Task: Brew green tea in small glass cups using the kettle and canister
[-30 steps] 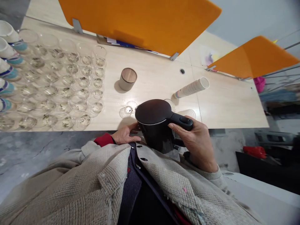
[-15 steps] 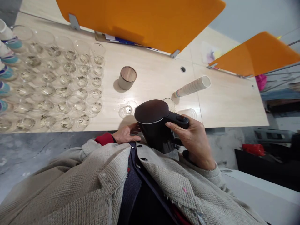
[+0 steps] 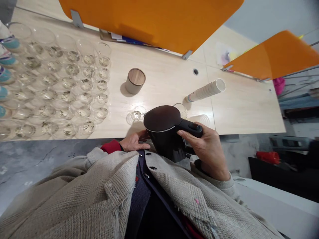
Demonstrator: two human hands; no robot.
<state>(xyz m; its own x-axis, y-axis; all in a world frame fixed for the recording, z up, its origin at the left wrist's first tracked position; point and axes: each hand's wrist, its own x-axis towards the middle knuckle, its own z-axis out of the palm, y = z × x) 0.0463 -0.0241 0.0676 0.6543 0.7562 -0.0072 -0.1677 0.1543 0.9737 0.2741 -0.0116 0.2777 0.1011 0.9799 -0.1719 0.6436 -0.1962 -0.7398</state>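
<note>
A black electric kettle (image 3: 164, 131) with its lid shut is held close to my chest, just off the near edge of the light wooden table (image 3: 239, 106). My right hand (image 3: 205, 149) is wrapped round the kettle's handle, thumb near the switch. My left hand (image 3: 133, 142) rests flat against the kettle's lower left side, fingers stretched out. Just beyond the kettle stand two small clear glasses (image 3: 138, 114) on the table.
Several rows of clear glasses (image 3: 67, 89) holding tea leaves fill the table's left. A round lidded canister (image 3: 135, 80) stands mid-table, and a stack of paper cups (image 3: 205, 91) lies on its side to the right. Orange dividers (image 3: 154, 23) back the table. Cups (image 3: 6, 59) line the far left.
The kettle and both hands stay almost still; only the view has shifted slightly, with the table sliding a little to the left and up.
</note>
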